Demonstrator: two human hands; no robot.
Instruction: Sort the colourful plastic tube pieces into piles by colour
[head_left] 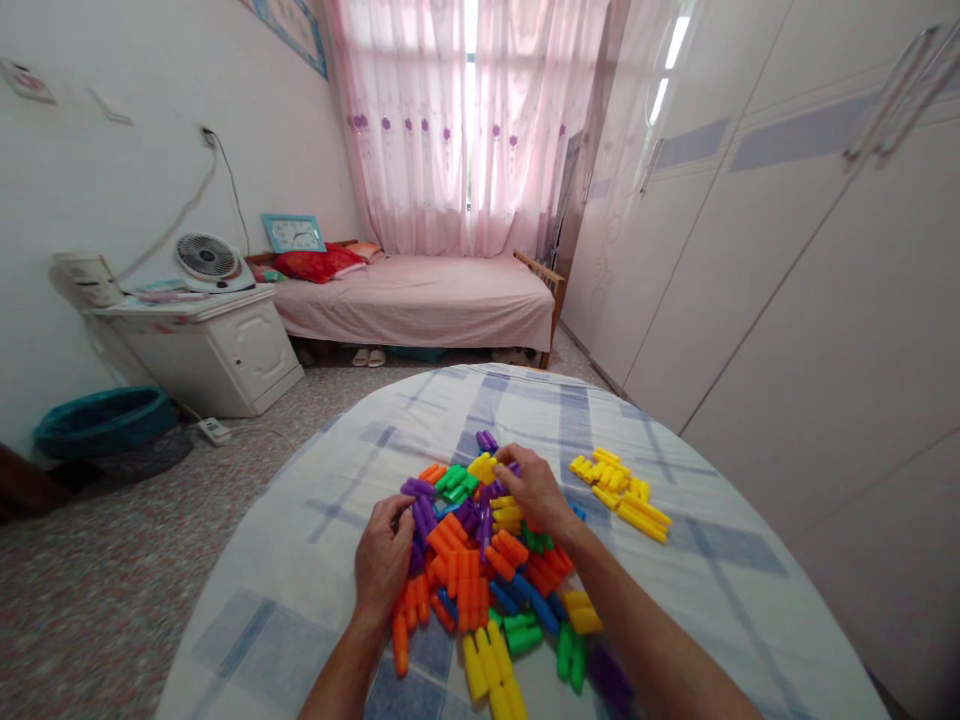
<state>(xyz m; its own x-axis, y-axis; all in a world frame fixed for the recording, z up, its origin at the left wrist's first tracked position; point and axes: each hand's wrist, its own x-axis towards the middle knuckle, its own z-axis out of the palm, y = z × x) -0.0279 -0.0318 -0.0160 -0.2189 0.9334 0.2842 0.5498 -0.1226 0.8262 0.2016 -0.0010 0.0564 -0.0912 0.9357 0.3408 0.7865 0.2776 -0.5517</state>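
Near yellow blocks [487, 680] lie closest, between the two arms. The left hand [382, 560] rests half open on the block pile [480, 570], fingertips on a purple block [421, 515]. The right hand [534, 490] is curled, fingertips on a yellow block [482, 467]. That block lies flat ahead of the fingers, long side pointing sideways. I cannot tell if the hand grips it.

Home bedroom: bed [420, 295], pink curtains [465, 120], wardrobe [787, 250], nightstand [217, 350].
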